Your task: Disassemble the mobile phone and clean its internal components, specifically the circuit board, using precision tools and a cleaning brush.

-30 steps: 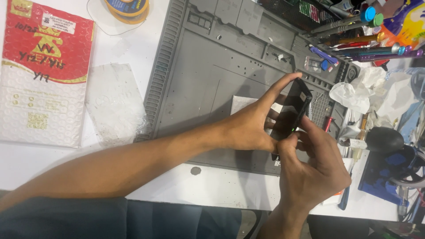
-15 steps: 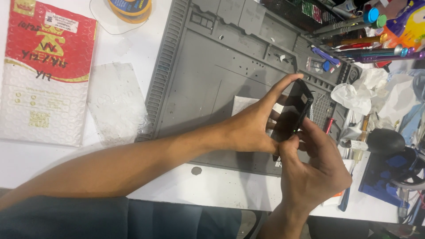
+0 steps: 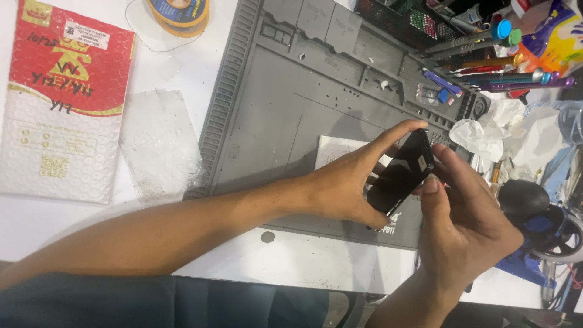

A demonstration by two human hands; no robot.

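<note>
A black phone (image 3: 402,173) is held tilted above the right part of the grey work mat (image 3: 291,115). My left hand (image 3: 346,182) grips it, forefinger over its top edge and thumb under its lower end. My right hand (image 3: 464,222) comes up from below right, its thumb and fingertips pressed against the phone's right edge. A white paper (image 3: 333,150) lies on the mat just behind my left hand, partly hidden.
A red and white padded envelope (image 3: 61,103) lies at the left, a clear plastic sheet (image 3: 161,143) beside it. Yellow tape rolls (image 3: 179,11) sit at the top. Screwdrivers and pens (image 3: 486,61), crumpled tissue (image 3: 504,127) and a black round tool (image 3: 523,197) crowd the right side.
Both hands keep hold of the phone in almost the same place. My right thumb has shifted slightly along the phone's edge.
</note>
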